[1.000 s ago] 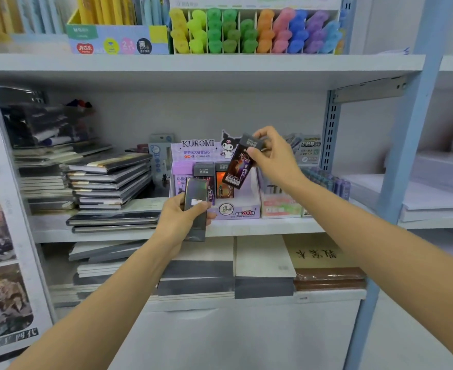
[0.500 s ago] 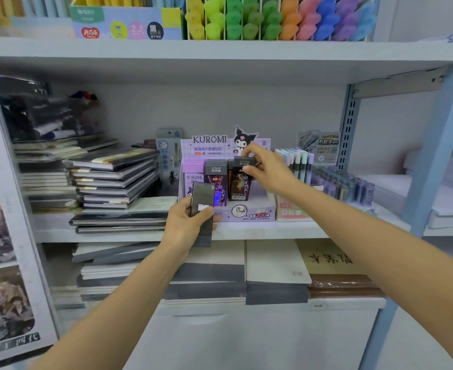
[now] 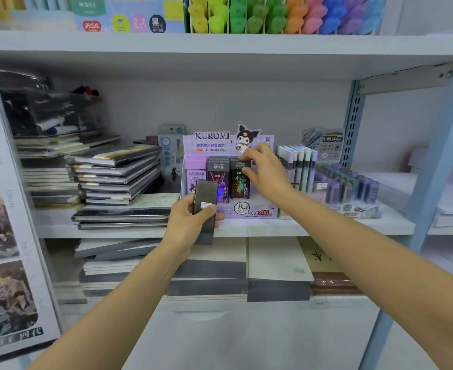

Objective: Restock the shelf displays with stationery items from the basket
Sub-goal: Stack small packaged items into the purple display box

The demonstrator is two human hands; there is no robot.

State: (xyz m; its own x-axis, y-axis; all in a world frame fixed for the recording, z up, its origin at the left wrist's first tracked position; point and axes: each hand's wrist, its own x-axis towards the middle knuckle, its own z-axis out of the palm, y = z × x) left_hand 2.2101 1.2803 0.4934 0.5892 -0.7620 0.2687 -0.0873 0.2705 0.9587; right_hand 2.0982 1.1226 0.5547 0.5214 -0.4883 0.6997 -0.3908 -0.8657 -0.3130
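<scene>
"Two packs to track. Right hand (image 3: 266, 173) up at the Kuromi display box (image 3: 257, 213), forefinger and thumb pinching the top corner of the Ultraman pack (image 3: 238, 186) in the right-hand slot."

"Seated, or only half in?"

"Upright, top level with the neighbouring pack (image 3: 218, 182), foot hidden behind the box's front lip. Looks seated; hard to swear to."

"And the other one?"

"Dark pack (image 3: 205, 193) gripped in the left hand (image 3: 186, 222), thumb across its face, fingers wrapped behind. Held low, in front of the box's left half, over the front edge of the middle shelf (image 3: 340, 227)."

"Axis?"

"Long axis close to vertical, top leaning a touch right. Near enough the stance of the packs in the slots; barely any turning needed."

"Which way to the slots from there?"

"Up and away, slightly right. Just beyond the left fingertips; touching the box front or not, impossible to say."

"Nearer hand?"

"Right, poised over the rows. Left nearer the spare pack, naturally. Probably a pass from left to right and a straight drop, or else a direct lift by the left."

"Room for it?"

"Front row showing three packs side by side. Space behind them, if any, not visible from this angle."

"Basket?"

"Out of sight."
</scene>
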